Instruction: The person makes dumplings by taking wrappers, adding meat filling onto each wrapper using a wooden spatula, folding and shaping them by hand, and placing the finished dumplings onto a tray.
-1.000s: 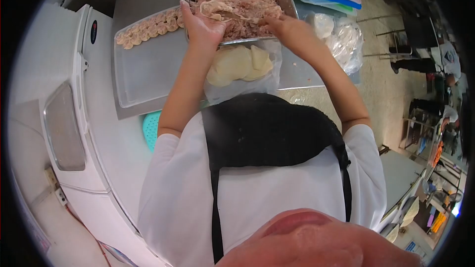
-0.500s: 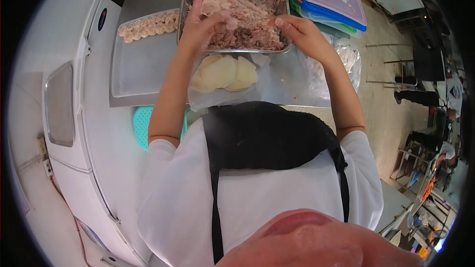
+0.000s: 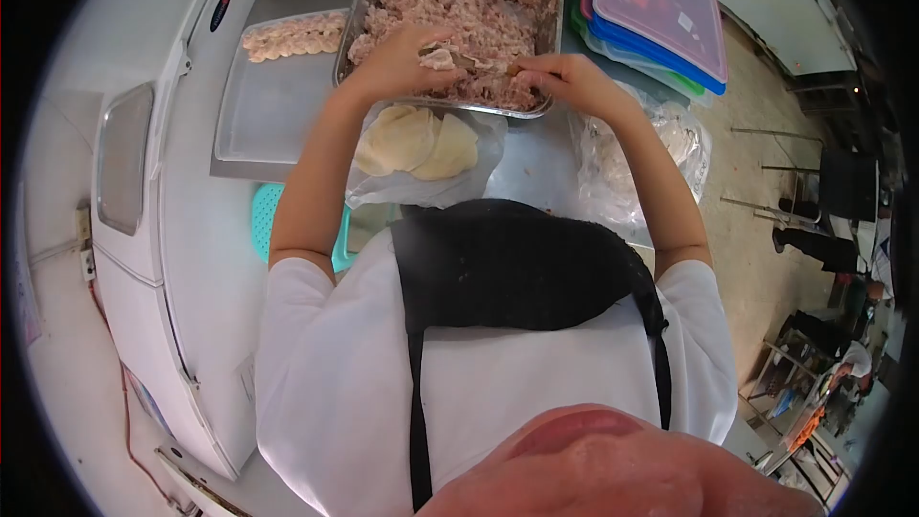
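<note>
Hands, two, bare: left hand [image 3: 407, 62], palm turned inward, fingers curled about a pale wrapper [image 3: 438, 58] above the near left part of the meat; right hand [image 3: 579, 81], thumb and forefinger pinching the brownish end of a slim tool [image 3: 514, 69], its far part directed toward the wrapper. Whether tool and wrapper touch cannot be told. Minced meat [image 3: 459, 0], pink, coarse, one large mass, heaped in a deep metal pan [image 3: 517, 113], more thinly toward the near edge. Dough rounds [image 3: 445, 148], pale, overlapping, on a plastic sheet [image 3: 488, 153] just before the pan. Shaped pieces [image 3: 297, 36], pleated, set in close rows at the far end of a shallow tray [image 3: 273, 115], left of the pan. Lids [image 3: 656, 10], several colours, stacked right of the pan; clear bag [image 3: 661, 148], pale contents, near the right forearm. All on a metal bench [image 3: 531, 163]. Note on handling, by judgement: the step appears to be loading filling onto the wrapper; best kept low over the pan so that crumbs drop back, the left hand cupped loosely lest thin dough tear, portions small and even, the wrapper's edge left clean for sealing.
</note>
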{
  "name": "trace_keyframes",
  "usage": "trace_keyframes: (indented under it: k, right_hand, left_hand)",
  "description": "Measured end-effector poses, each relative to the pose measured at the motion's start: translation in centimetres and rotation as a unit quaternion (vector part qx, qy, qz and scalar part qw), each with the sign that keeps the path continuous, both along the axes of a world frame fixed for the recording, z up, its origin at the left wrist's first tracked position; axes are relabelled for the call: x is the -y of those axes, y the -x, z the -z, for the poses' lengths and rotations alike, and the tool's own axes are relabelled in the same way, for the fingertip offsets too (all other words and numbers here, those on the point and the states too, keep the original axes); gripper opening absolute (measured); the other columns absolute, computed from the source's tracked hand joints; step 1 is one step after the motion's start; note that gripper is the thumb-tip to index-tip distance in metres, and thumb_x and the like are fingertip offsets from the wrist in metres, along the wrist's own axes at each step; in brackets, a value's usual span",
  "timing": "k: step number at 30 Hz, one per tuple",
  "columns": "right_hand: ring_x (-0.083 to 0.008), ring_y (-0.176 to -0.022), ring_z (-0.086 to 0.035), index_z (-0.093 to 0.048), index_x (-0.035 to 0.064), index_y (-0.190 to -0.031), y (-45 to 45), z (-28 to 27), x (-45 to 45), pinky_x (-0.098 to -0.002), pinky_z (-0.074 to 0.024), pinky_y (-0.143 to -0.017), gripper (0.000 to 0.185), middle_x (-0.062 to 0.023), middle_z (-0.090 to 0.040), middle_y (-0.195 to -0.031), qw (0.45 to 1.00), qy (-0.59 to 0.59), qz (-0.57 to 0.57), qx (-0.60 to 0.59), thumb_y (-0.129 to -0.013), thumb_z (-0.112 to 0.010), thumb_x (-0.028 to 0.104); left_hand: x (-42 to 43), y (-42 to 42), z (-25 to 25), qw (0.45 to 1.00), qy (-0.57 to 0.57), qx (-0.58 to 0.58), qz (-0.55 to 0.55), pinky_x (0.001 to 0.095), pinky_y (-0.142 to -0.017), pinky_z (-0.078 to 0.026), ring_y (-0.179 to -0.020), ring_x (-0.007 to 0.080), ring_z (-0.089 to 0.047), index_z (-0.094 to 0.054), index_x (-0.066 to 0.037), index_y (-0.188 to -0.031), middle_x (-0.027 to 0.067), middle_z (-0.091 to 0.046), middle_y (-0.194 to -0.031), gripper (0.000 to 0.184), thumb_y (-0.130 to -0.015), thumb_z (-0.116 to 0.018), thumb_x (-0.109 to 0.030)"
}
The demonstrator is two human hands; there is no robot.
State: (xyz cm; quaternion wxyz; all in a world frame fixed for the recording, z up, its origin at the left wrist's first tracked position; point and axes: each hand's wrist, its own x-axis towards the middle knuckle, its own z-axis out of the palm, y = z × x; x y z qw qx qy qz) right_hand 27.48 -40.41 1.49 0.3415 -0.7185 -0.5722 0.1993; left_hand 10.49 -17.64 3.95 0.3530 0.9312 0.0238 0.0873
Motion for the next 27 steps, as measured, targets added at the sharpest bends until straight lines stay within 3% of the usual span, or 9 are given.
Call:
trace_keyframes:
  k: [2, 5, 8, 11, 14, 17, 20, 23, 27]
  right_hand:
    - [-0.0212, -0.067, -0.062, -0.066, 0.0083, -0.112, -2.0, 1.6, -0.4, -0.0323, -0.0499, -0.063, 0.028, -0.0097, -0.065, -0.086, 0.989, -0.081, -0.001, 0.124, -0.091, -0.061, 0.025]
    - [-0.0285, -0.072, -0.062, -0.066, 0.0131, -0.111, 1.5, -0.9, 0.0, -0.0374, -0.0503, -0.063, 0.025, -0.0065, -0.063, -0.085, 0.945, -0.087, 0.116, 0.295, -0.089, -0.061, 0.023]
    - [-0.0293, -0.074, -0.063, -0.066, 0.0156, -0.104, 1.2, 2.6, -0.5, -0.0391, -0.0498, -0.061, 0.019, -0.0058, -0.060, -0.083, 0.946, -0.078, 0.109, 0.294, -0.088, -0.059, 0.023]
    - [-0.0302, -0.080, -0.064, -0.065, 0.0157, -0.102, -0.9, 2.2, 0.7, -0.0420, -0.0499, -0.065, 0.018, -0.0087, -0.063, -0.089, 0.939, 0.060, 0.119, 0.317, -0.088, -0.057, 0.023]
    - [-0.0322, -0.084, -0.063, -0.067, 0.0130, -0.102, -0.6, 0.2, 2.9, -0.0404, -0.0497, -0.071, 0.022, -0.0119, -0.065, -0.089, 0.947, 0.069, 0.147, 0.279, -0.091, -0.055, 0.027]
    - [-0.0250, -0.088, -0.065, -0.067, 0.0067, -0.111, 0.9, -4.0, 3.9, -0.0316, -0.0496, -0.077, 0.030, -0.0140, -0.068, -0.103, 0.977, 0.061, 0.182, 0.089, -0.093, -0.058, 0.029]
    - [-0.0186, -0.087, -0.065, -0.066, 0.0058, -0.113, 3.1, -4.1, 3.6, -0.0287, -0.0485, -0.079, 0.031, -0.0143, -0.069, -0.103, 0.995, -0.011, 0.079, -0.054, -0.093, -0.059, 0.028]
    - [-0.0138, -0.085, -0.063, -0.066, 0.0048, -0.113, 6.2, -3.3, 1.8, -0.0289, -0.0490, -0.077, 0.029, -0.0119, -0.070, -0.099, 0.995, 0.039, 0.078, -0.041, -0.093, -0.060, 0.025]
    - [-0.0256, -0.076, -0.063, -0.069, 0.0131, -0.106, 7.5, -7.5, 1.5, -0.0341, -0.0498, -0.070, 0.022, -0.0092, -0.067, -0.087, 0.963, 0.040, 0.142, 0.226, -0.091, -0.060, 0.026]
  left_hand:
    - [0.3, -0.8, 0.9, 0.995, 0.020, -0.044, -0.084, 0.0334, -0.087, -0.047, -0.089, 0.0198, -0.063, -0.062, 0.000, -0.111, 0.0146, -0.063, -0.110, 0.044, -0.076, -0.076, -0.023]
    - [-1.9, -2.3, 5.0, 0.949, 0.227, -0.133, -0.172, 0.0318, -0.080, -0.050, -0.084, 0.0174, -0.063, -0.060, 0.001, -0.113, 0.0135, -0.063, -0.111, 0.051, -0.076, -0.078, -0.027]
    - [-2.4, -2.5, 5.4, 0.957, 0.212, -0.161, -0.115, 0.0292, -0.073, -0.051, -0.079, 0.0149, -0.063, -0.055, 0.001, -0.120, 0.0101, -0.065, -0.110, 0.059, -0.075, -0.079, -0.029]
    - [-0.4, -1.6, 4.4, 0.962, 0.110, -0.147, -0.202, 0.0281, -0.074, -0.050, -0.081, 0.0130, -0.062, -0.051, -0.001, -0.126, 0.0093, -0.066, -0.106, 0.064, -0.075, -0.079, -0.028]
    - [0.6, 0.6, 0.2, 0.961, 0.214, -0.141, -0.103, 0.0336, -0.079, -0.052, -0.085, 0.0179, -0.064, -0.049, -0.006, -0.131, 0.0150, -0.061, -0.119, 0.069, -0.075, -0.079, -0.031]
    - [0.0, 1.6, 0.1, 0.995, 0.082, 0.038, -0.040, 0.0353, -0.093, -0.046, -0.106, 0.0251, -0.061, -0.050, -0.001, -0.131, 0.0167, -0.056, -0.128, 0.070, -0.075, -0.079, -0.031]
    - [-0.9, 1.7, 1.3, 0.996, 0.062, 0.059, -0.007, 0.0346, -0.098, -0.043, -0.114, 0.0292, -0.057, -0.055, 0.000, -0.125, 0.0170, -0.057, -0.127, 0.066, -0.073, -0.080, -0.031]
    - [-1.0, 1.6, 0.0, 0.998, 0.037, 0.044, 0.035, 0.0349, -0.098, -0.043, -0.114, 0.0300, -0.057, -0.059, 0.000, -0.120, 0.0192, -0.058, -0.124, 0.063, -0.071, -0.081, -0.033]
    - [-2.2, 2.2, 0.6, 0.998, 0.046, 0.006, 0.031, 0.0344, -0.096, -0.044, -0.108, 0.0294, -0.059, -0.060, -0.001, -0.120, 0.0168, -0.063, -0.115, 0.063, -0.071, -0.080, -0.036]
